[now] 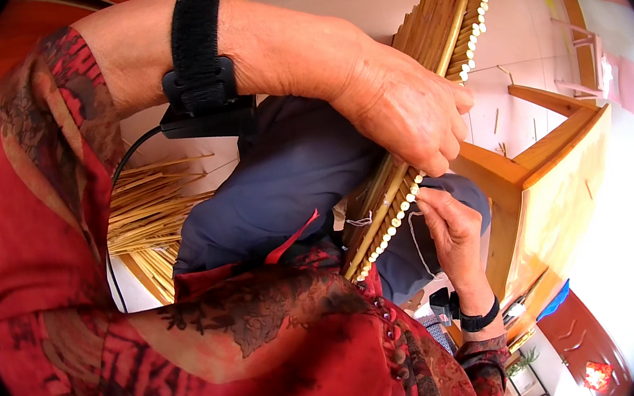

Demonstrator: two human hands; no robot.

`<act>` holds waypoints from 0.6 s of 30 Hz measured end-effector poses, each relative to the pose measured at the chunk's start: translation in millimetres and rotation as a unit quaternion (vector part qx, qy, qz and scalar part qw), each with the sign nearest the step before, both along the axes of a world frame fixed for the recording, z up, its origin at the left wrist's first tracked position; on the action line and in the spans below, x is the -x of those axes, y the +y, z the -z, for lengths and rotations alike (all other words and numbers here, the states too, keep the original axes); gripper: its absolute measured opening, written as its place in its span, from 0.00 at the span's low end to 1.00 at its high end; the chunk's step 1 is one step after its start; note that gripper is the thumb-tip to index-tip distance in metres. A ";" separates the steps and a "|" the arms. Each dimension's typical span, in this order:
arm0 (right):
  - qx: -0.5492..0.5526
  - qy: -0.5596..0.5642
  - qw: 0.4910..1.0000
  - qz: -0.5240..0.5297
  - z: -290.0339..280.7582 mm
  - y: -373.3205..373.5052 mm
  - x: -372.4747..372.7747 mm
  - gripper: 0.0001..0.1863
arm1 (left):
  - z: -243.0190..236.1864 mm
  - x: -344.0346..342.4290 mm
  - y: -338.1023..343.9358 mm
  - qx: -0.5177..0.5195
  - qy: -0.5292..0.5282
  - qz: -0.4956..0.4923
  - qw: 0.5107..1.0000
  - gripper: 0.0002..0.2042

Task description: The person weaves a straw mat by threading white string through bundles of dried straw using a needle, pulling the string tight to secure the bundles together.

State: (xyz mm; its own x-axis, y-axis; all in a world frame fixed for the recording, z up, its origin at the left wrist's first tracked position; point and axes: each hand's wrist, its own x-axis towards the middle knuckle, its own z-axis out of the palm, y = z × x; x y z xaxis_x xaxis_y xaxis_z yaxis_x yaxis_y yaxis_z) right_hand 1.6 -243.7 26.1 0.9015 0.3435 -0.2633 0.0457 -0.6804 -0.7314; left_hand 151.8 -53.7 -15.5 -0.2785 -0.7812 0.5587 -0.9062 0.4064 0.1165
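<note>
A panel of bound straw-coloured stalks (423,29) slants across my lap, the pale cut ends lined up along its right edge and a longer stick running beside them. My left hand (409,117) comes over the panel from the left, fingers curled round its edge near the middle. Below it, my right hand (453,221) pinches thumb and fingertips together at the row of cut ends. A thin white string (417,245) loops down from those fingertips; the pinch itself is partly hidden. Another bit of string (360,220) is tied on the panel's lower part.
Loose long stalks (150,209) are heaped on the floor to my left. A wooden piece of furniture (550,187) with an open frame stands close on the right. Small stalk scraps (497,121) lie on the tiles. A potted plant (520,363) is at the lower right.
</note>
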 end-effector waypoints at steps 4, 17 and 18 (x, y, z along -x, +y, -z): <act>-0.002 -0.022 1.000 0.001 8.4 -1.8 6.1 0.08 | 2.2 -0.2 -0.8 0.018 0.000 0.003 1.000 0.05; -0.116 0.043 0.990 0.067 18.3 -2.3 7.4 0.09 | 2.4 1.0 0.4 0.023 -0.015 0.007 1.000 0.04; -0.116 0.042 0.990 0.069 18.3 -2.0 7.5 0.09 | 2.3 1.3 0.9 0.019 -0.021 0.002 1.000 0.04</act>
